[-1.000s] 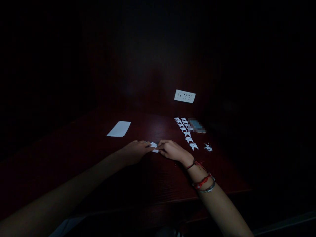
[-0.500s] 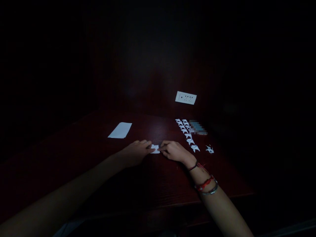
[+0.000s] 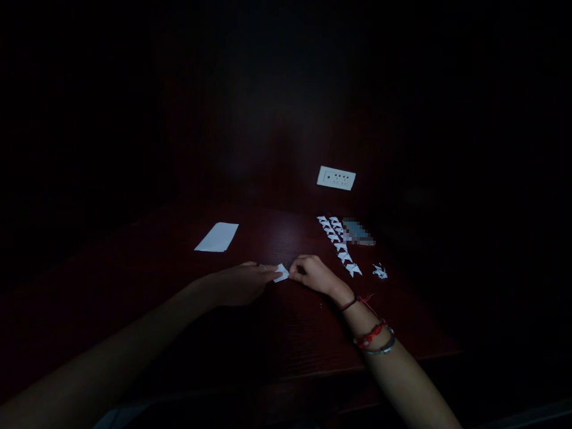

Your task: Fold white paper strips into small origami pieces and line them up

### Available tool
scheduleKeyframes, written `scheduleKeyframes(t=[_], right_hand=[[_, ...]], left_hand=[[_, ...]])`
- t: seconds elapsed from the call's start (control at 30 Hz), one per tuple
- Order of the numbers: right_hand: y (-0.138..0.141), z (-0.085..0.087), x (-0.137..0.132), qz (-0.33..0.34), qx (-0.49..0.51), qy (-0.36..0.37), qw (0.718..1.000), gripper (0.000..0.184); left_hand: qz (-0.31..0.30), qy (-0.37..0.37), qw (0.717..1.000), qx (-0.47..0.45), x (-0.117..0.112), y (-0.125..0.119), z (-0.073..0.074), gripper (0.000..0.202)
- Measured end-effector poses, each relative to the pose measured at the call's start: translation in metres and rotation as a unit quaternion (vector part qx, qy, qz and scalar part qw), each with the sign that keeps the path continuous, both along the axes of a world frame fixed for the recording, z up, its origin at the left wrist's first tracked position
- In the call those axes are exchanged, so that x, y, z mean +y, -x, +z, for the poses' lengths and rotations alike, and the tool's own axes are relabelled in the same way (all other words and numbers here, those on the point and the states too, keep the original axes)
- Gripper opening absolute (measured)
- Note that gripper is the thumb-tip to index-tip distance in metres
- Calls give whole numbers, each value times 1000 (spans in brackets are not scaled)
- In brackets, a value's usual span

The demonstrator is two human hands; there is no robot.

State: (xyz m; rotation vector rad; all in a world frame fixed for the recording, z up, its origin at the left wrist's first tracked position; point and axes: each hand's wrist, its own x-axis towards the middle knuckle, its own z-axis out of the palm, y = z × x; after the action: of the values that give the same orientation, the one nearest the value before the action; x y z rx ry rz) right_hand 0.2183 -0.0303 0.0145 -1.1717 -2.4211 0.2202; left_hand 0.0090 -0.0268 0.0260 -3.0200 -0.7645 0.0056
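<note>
A small folded piece of white paper [image 3: 281,273] is between my two hands, just above the dark red table [image 3: 286,333]. My left hand [image 3: 243,283] pinches its left side between thumb and fingers, and a ring shows on one finger. At the paper's right corner, the fingertips of my right hand [image 3: 313,274] are closed in a pinch. Bracelets circle my right wrist and forearm. To the right of this hand lie two rows of small folded white paper pieces [image 3: 343,256].
White paper sheets [image 3: 217,237] lie flat at the back left. A blurred-out flat bluish object [image 3: 358,232] rests beside the folded rows, with a crumpled or spiky white paper piece [image 3: 379,271] nearer. Behind, a white socket plate [image 3: 336,178] is on the dark wall.
The paper has turned and tilted between my hands, showing a pointed outline. My left fingers have straightened and come together on its left side. My right hand stays almost in place.
</note>
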Motion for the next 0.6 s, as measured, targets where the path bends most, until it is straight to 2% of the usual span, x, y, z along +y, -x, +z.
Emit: scheduleKeyframes(t=[0.1, 0.23, 0.4, 0.6], right_hand=[[1, -1, 0, -11, 18, 9, 1000, 7], [5, -1, -1, -28, 55, 69, 996, 11], [11, -7, 2, -58, 88, 111, 988, 15], [11, -8, 3, -65, 94, 120, 986, 13]], left_hand=[[-18, -15, 1000, -9, 2, 2, -4, 46], [-9, -26, 1000, -9, 2, 3, -5, 46], [-14, -15, 1000, -17, 0, 1, 1, 52], [-15, 27, 999, -23, 6, 2, -2, 53]])
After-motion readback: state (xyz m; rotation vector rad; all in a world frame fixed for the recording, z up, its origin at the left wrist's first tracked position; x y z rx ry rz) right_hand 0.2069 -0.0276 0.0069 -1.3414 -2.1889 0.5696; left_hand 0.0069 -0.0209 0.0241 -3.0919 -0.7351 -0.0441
